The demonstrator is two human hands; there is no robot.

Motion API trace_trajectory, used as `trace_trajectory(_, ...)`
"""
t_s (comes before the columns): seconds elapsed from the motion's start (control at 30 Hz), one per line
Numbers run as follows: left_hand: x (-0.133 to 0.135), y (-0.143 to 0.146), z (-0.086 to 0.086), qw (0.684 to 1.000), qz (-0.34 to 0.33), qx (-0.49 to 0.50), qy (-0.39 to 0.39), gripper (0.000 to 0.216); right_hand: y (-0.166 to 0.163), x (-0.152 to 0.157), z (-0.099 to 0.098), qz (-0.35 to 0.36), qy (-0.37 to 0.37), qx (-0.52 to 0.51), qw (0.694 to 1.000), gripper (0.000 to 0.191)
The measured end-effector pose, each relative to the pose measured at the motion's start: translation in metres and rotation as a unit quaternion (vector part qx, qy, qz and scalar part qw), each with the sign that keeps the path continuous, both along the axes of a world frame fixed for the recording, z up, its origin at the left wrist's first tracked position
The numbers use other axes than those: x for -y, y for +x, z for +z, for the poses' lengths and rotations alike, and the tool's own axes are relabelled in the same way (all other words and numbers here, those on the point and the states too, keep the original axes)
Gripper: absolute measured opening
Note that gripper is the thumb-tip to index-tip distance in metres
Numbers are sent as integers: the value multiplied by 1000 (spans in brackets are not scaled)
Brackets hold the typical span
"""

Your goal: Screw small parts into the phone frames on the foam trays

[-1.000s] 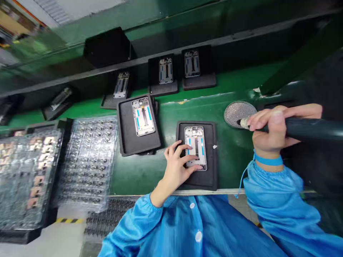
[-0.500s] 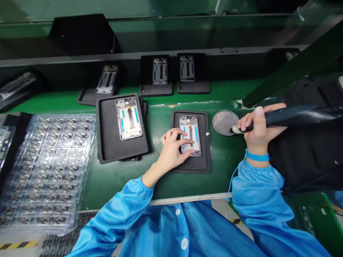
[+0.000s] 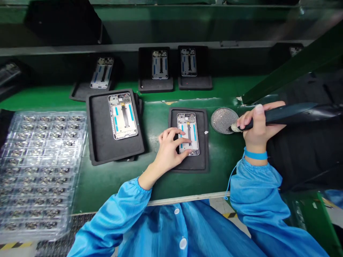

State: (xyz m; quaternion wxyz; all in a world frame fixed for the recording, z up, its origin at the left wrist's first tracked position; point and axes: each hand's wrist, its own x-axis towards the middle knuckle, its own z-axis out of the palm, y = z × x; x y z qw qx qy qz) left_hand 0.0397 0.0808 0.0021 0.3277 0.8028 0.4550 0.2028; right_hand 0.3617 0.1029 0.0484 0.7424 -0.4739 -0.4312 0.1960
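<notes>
On the green worktop [image 3: 158, 189], just in front of the person, a smartphone housing [image 3: 188, 134] lies flat in a shallow black foam tray [image 3: 193, 163], its long side running away from the person. A thin silver metal edge surrounds a pale inner face with bright blue strips and a dark central strip. The person's left hand [image 3: 168, 150] lies over the housing, its fingers [image 3: 182, 141] curved and spread on the surface, touching but not gripping.

Off to the right, the right hand [image 3: 258, 123] is clenched around a smooth, dark tubular handle [image 3: 284, 116]. The handle's pale tip [image 3: 234, 127] sits at the edge of a round metal-mesh disc [image 3: 223, 120] with a glittering, pitted surface. A blue wrist strap [image 3: 255, 154] circles the right wrist, and a thin cord trails down from it. The sleeves [image 3: 257, 192] are of glossy blue smock fabric, gathered at the cuffs.

To the left, a second black foam tray [image 3: 102, 142] holds a similar housing [image 3: 122, 116]. Further left, a clear blister tray [image 3: 40, 171] carries neat rows of small metal parts. On the far shelf [image 3: 134, 46], more black trays [image 3: 155, 85] hold further housings.
</notes>
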Motion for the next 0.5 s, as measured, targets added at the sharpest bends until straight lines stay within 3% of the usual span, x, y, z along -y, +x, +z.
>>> trace_trajectory(0.3, -5, 12, -1, 999, 40, -9, 9, 20, 1, -1, 1, 20, -3, 12, 1000, 55)
trace_trajectory(0.5, -10, 16, 5, 1000, 12, 3, -8, 21, -8, 9, 20, 0, 45, 18, 999, 51)
